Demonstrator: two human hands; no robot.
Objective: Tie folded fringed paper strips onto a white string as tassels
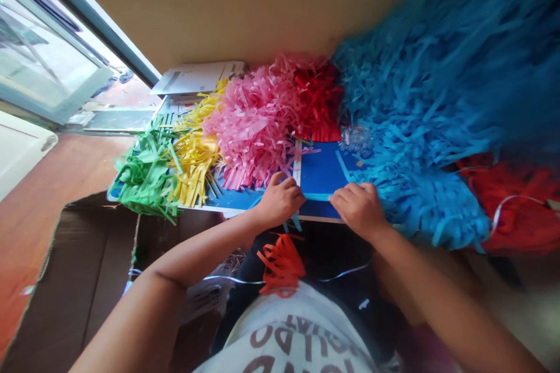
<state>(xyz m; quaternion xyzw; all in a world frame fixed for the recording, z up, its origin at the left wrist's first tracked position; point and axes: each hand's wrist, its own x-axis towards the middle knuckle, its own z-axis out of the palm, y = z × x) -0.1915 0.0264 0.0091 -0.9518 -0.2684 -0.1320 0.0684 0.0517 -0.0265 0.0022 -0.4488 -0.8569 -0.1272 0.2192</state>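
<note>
Between my two hands a light blue paper strip (pixel 318 197) is stretched flat near the front edge of the blue table (pixel 321 168). My left hand (pixel 282 201) is closed on its left end, where blue fringe hangs below the fingers. At the strip's right end, my right hand (pixel 359 205) is closed too, right beside a large heap of blue fringed tissue paper (pixel 431 192). An orange fringed paper tassel (pixel 283 262) lies at my waist, with a white ribbon (pixel 231 280) running to both sides of it.
Green fringe (pixel 151 172), yellow fringe (pixel 196 154), pink fringe (pixel 258 119) and red fringe (pixel 318 102) line the table leftward. More red-orange paper (pixel 525 204) sits at far right. A white box (pixel 201 76) stands by the wall. Below left is cardboard (pixel 83 268).
</note>
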